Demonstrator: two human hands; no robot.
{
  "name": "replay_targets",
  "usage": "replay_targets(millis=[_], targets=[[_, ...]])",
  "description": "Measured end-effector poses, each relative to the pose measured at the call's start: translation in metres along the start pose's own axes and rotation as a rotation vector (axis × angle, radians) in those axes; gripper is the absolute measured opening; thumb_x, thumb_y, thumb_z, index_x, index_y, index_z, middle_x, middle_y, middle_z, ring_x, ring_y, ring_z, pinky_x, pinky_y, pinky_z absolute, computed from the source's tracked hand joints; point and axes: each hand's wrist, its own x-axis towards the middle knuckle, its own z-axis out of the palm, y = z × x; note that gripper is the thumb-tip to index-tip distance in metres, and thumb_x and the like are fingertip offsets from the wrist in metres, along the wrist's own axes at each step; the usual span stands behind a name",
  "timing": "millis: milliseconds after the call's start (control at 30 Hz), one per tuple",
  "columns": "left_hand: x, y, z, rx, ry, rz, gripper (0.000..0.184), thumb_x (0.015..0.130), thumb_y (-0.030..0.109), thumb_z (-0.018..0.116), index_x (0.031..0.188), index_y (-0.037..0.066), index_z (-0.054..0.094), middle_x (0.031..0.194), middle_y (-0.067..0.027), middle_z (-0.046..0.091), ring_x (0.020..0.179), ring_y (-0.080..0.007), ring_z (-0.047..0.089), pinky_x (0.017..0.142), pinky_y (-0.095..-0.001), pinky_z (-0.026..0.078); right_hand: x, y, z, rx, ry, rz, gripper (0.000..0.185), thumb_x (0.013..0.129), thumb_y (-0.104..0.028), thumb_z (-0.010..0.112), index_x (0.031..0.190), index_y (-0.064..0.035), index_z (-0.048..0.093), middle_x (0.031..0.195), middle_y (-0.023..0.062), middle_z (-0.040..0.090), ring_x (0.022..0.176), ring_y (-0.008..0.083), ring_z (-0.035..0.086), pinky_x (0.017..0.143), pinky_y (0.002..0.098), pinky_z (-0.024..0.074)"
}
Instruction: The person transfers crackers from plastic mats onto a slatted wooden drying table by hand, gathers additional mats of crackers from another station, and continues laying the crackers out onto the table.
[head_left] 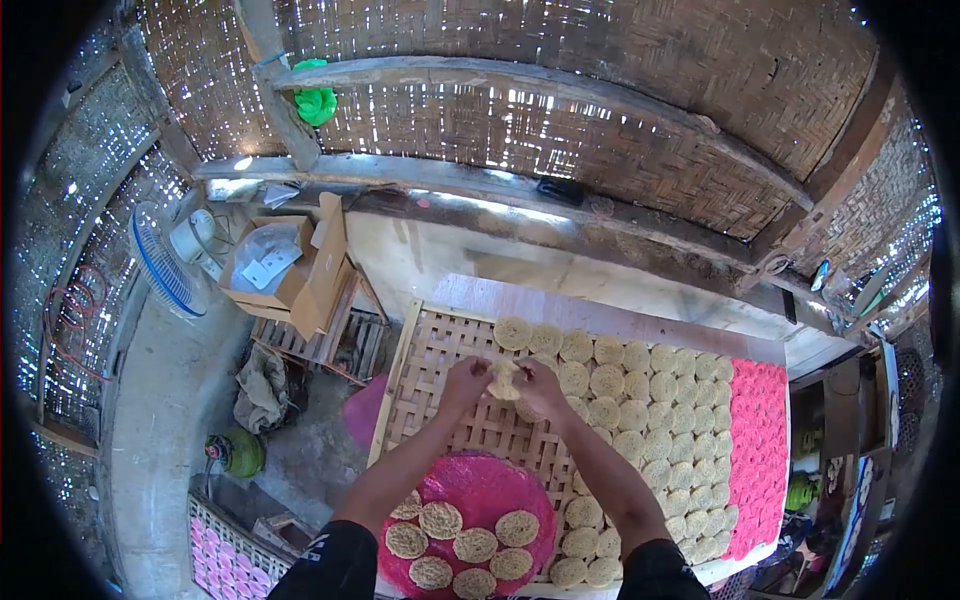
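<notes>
Two sleeves [335,562]; left hand [465,386], right hand [541,388] pinching one clump [505,381].

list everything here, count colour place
held disc: 1, tan, centre
large rack: 1, tan, centre
rack discs: many, tan, large rack
pink discs: many, pink, rack's right end
round tray: 1, pink, bottom centre
tray discs: 8 visible, tan, round tray
paler discs: many, pale pink, lower left
fan: 1, blue-white, left
box: 1, brown, beside fan
sack: 1, grey-beige, left
gas cylinder: 1 clear, green, left
plastic: 1, green, upper left
woven wall: 1, brown, back
left hand: 1, black-sleeved, holding disc
right hand: 1, black-sleeved, holding disc
</notes>
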Motion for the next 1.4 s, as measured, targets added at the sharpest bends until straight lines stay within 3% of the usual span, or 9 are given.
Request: replay_targets(millis=[200, 400, 567, 667, 900, 1067, 1200, 1300, 1400], targets=[[0.042, -0.018, 0.019, 0.515, 0.229, 0.234, 0.024, 0.083, 0.018, 0.07, 0.103, 0.006, 0.066, 0.098, -0.0138, 0.067, 0.089, -0.0318, 0.066, 0.076, -0.0403, 0.053, 0.031, 0.021, 0.018, -0.502, 0.181, -0.139, 0.037, 0.081, -0.024, 0.07, 0.112, -0.0052, 0.06, 0.107, 0.0174, 0.062, 0.095, 0.0389, 0.06, 0.08, 0.0458, 0.0505], [0.006, 0.001, 0.002, 0.536, 0.314, 0.321, 0.025, 0.087, 0.017, 0.064, 0.11, 0.007, 0.061, 0.099, -0.0135, 0.062, 0.087, -0.0326, 0.063, 0.074, -0.0431, 0.052, -0.028, -0.011, -0.008, -0.429, 0.231, -0.152, 0.041, 0.084, -0.029, 0.067, 0.114, -0.003, 0.058, 0.099, 0.019, 0.061, 0.101, 0.0376, 0.059, 0.083, 0.0458, 0.0492], [-0.092, 0.024, -0.031, 0.477, -0.011, 0.532, 0.02, 0.083, 0.011, 0.068, 0.102, 0.006, 0.065, 0.093, -0.0136, 0.062, 0.077, -0.0303, 0.063, 0.066, -0.04, 0.053, -0.192, -0.015, -0.013, -0.603, -0.422, -0.33, 0.042, 0.084, -0.032, 0.064, 0.118, -0.0091, 0.059, 0.116, 0.0163, 0.06, 0.109, 0.0341, 0.056, 0.09, 0.0459, 0.046], [-0.147, 0.029, -0.037, 0.499, -0.196, 0.799, 0.026, 0.077, 0.005, 0.071, 0.102, 0.007, 0.066, 0.093, -0.0109, 0.062, 0.077, -0.0296, 0.063, 0.065, -0.0403, 0.055, -0.242, -0.019, -0.025, -0.697, -0.511, -0.58, 0.043, 0.081, -0.029, 0.066, 0.12, -0.0123, 0.06, 0.125, 0.0125, 0.056, 0.118, 0.0289, 0.052, 0.095, 0.0417, 0.0435], [-0.219, 0.012, -0.01, 0.517, -0.548, 0.744, 0.03, 0.081, 0.018, 0.071, 0.108, 0.007, 0.064, 0.093, -0.0119, 0.062, 0.091, -0.0303, 0.061, 0.08, -0.0415, 0.053, -0.249, 0.0, -0.022, -0.725, -0.445, -0.867, 0.038, 0.08, -0.025, 0.065, 0.116, -0.0129, 0.062, 0.128, 0.0084, 0.055, 0.116, 0.0239, 0.053, 0.098, 0.04, 0.0403], [-0.238, 0.032, -0.003, 0.425, -0.491, 0.75, 0.039, 0.084, 0.029, 0.072, 0.115, 0.007, 0.063, 0.098, -0.0132, 0.063, 0.093, -0.0314, 0.061, 0.082, -0.0405, 0.051, -0.235, 0.012, -0.014, -0.444, -0.44, -0.52, 0.034, 0.083, -0.023, 0.064, 0.115, -0.0108, 0.063, 0.109, 0.0116, 0.063, 0.097, 0.0234, 0.061, 0.08, 0.0389, 0.0502], [-0.225, 0.019, 0.011, 0.234, -0.4, 0.224, 0.045, 0.083, 0.029, 0.074, 0.118, 0.003, 0.062, 0.102, -0.0149, 0.065, 0.091, -0.027, 0.063, 0.083, -0.0378, 0.051, -0.211, 0.013, 0.008, 0.139, -0.229, 0.049, 0.029, 0.09, -0.025, 0.059, 0.11, -0.0048, 0.064, 0.083, 0.0106, 0.064, 0.073, 0.0203, 0.062, 0.064, 0.0343, 0.0512], [-0.185, 0.012, 0.014, 0.001, -0.219, -0.09, 0.041, 0.082, 0.024, 0.074, 0.114, 0.001, 0.063, 0.098, -0.0155, 0.067, 0.088, -0.0227, 0.064, 0.08, -0.0357, 0.051, -0.167, -0.007, 0.005, 0.627, -0.129, 0.572, 0.03, 0.094, -0.026, 0.057, 0.105, 0.0007, 0.063, 0.086, 0.0071, 0.063, 0.075, 0.0144, 0.059, 0.067, 0.0304, 0.0486], [-0.122, -0.005, 0.014, 0.108, -0.064, -0.096, 0.031, 0.08, 0.017, 0.072, 0.106, 0.001, 0.065, 0.094, -0.0152, 0.068, 0.087, -0.0233, 0.065, 0.078, -0.0358, 0.051, -0.119, -0.007, 0.001, 0.603, -0.161, 0.458, 0.029, 0.092, -0.025, 0.06, 0.104, 0.0012, 0.063, 0.086, 0.0072, 0.063, 0.074, 0.0147, 0.059, 0.068, 0.0318, 0.0492]])
